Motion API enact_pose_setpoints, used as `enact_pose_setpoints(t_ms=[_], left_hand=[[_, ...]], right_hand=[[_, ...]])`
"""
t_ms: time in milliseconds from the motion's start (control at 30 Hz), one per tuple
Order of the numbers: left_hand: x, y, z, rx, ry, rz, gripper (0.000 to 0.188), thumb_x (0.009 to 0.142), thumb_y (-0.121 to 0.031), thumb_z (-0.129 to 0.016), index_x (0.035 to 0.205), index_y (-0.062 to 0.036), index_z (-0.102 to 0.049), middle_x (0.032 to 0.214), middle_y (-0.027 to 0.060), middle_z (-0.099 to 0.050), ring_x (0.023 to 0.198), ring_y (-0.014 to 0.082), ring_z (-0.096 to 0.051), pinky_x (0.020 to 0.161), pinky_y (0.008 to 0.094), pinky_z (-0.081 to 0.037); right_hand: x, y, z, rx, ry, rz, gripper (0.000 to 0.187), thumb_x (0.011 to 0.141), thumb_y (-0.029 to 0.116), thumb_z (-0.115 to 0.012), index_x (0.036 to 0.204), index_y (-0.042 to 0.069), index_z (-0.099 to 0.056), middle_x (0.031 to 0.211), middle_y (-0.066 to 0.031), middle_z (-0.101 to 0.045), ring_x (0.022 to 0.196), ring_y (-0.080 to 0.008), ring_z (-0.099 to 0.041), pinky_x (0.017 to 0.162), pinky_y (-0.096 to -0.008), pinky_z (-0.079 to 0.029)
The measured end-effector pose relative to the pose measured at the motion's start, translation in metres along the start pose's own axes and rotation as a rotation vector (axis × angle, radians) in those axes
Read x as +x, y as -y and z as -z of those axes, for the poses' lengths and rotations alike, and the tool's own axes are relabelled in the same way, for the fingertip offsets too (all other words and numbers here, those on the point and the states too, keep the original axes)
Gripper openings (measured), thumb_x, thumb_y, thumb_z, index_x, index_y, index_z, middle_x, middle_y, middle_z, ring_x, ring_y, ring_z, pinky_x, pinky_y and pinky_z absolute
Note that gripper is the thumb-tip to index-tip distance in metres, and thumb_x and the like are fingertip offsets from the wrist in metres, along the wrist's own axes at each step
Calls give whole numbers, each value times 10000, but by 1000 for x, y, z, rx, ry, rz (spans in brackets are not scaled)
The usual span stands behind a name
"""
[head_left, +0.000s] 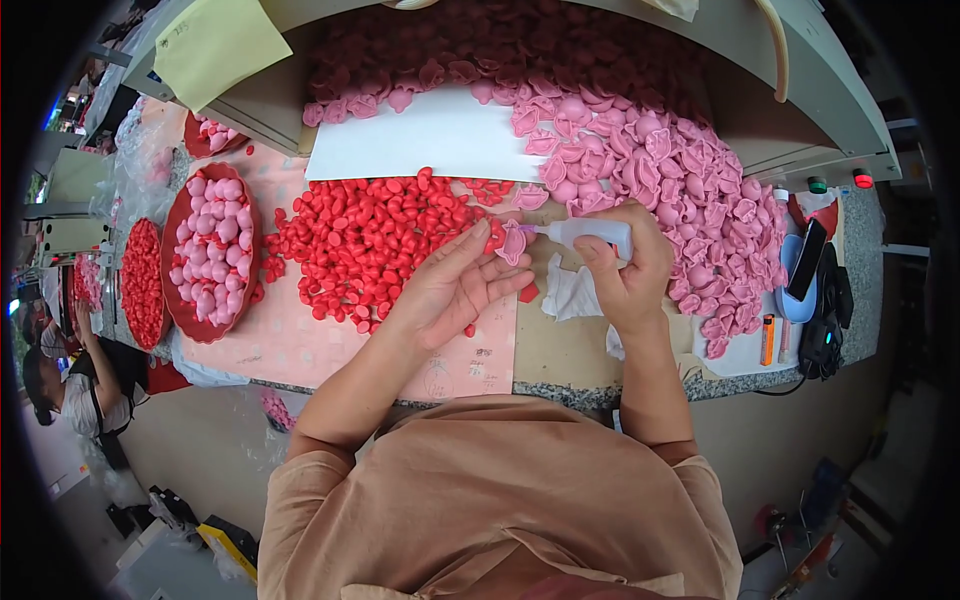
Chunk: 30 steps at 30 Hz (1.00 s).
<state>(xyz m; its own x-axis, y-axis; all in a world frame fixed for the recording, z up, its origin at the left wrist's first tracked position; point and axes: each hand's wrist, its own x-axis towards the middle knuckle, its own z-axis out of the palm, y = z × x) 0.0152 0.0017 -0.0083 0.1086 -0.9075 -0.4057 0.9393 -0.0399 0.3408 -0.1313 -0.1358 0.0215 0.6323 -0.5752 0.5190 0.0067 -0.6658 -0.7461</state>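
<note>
My left hand (450,290), palm up, pinches a small pink plastic piece (512,243) with a wavy rim. A red piece (495,236) shows at its fingertips, against the pink one. My right hand (633,265) is wrapped round a small translucent squeeze bottle (597,238). Its thin purple nozzle points left and meets the pink piece, or nearly so; I cannot tell if they touch. Under and left of my left hand spreads a heap of glossy red pieces (350,235). Beyond my right hand lies a big pile of pink pieces (690,215).
A red scalloped tray (172,275) of pink-and-red pieces and another red tray stand at left. Crumpled white tissue (572,290) lies between my hands. A phone (806,258), an orange lighter (767,340) and a cable sit at right. A metal housing arches overhead. Another person (90,385) works far left.
</note>
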Motion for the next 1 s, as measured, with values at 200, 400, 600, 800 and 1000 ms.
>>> enact_pose_setpoints(t_ms=[200,400,600,800,1000], left_hand=[[0,0,-1,5,-1,-3,333,937,-259,-485,1180,-31,-493,1146,149,-557,1011,244,-573,926,400,-468],[0,0,-1,16,6,-4,335,938,-264,-481,1175,-27,-494,1159,149,-553,1014,240,-573,919,389,-473],[0,-1,-2,41,12,-6,337,945,-266,-464,1178,-24,-489,1177,150,-545,1013,229,-575,920,390,-477],[0,-1,-2,34,16,0,340,946,-266,-461,1186,-26,-483,1188,153,-539,1028,229,-568,928,391,-471],[-1,-1,-1,39,35,-2,350,947,-270,-458,1189,-18,-480,1198,156,-533,1056,238,-555,940,390,-462]], right_hand=[[-1,-1,1,-4,2,-53,198,776,153,-670,844,1,-563,717,-74,-575,601,-135,-533,557,-240,-411],[1,0,1,-26,-9,2,184,776,144,-671,835,4,-568,707,-71,-575,594,-137,-537,550,-239,-412],[0,-1,0,-34,-18,16,193,777,149,-675,840,4,-565,723,-73,-577,604,-135,-534,553,-240,-411],[0,-2,2,-18,-25,3,203,784,160,-675,846,2,-564,728,-73,-578,613,-131,-533,555,-239,-408],[0,-1,1,-47,-19,-3,201,776,157,-682,835,2,-569,718,-72,-575,609,-132,-534,556,-239,-409]])
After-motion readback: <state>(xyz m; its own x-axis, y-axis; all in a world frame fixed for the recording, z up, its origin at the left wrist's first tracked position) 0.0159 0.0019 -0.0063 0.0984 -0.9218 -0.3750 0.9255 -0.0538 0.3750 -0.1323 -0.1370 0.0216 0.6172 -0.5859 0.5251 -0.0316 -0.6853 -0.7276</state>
